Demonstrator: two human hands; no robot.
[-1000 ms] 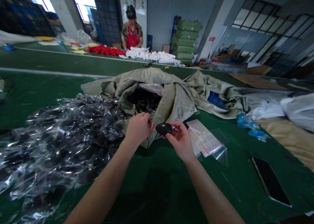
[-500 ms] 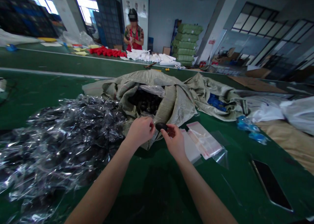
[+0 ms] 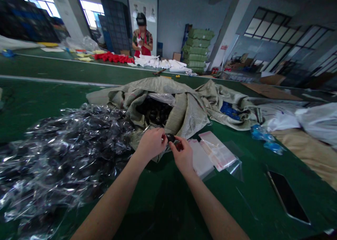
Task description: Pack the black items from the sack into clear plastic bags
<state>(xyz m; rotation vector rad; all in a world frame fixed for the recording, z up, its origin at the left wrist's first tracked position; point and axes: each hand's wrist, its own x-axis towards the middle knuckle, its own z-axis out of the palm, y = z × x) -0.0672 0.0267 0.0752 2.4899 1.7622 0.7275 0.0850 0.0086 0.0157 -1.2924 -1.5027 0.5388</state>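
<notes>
A small, smooth black oval piece [image 3: 170, 137] is held between my two hands, in front of the open sack. My right hand [image 3: 184, 155] pinches its right side between thumb and fingers. My left hand [image 3: 152, 142] is closed at its left end, fingertips against it; part of the piece is hidden there. Behind my hands a woven sack [image 3: 188, 115] gapes, with many similar dark pieces [image 3: 155, 113] inside. Left of my left hand lies a heap of dark pieces in clear plastic bags [image 3: 79, 145]. Stacks of flat clear bags [image 3: 217, 150] lie right of my right hand.
A phone [image 3: 288, 196] lies at the right on the green table [image 3: 168, 201]. A second sack [image 3: 244, 117] with blue items stands behind, near blue wrapped pieces [image 3: 267, 140]. Across the table a person [image 3: 142, 40] stands behind red [image 3: 113, 57] and white items [image 3: 158, 61].
My left fingers have come in against the black piece, which has turned and shifted slightly left. My right hand has moved slightly left with it. The view has tilted a little.
</notes>
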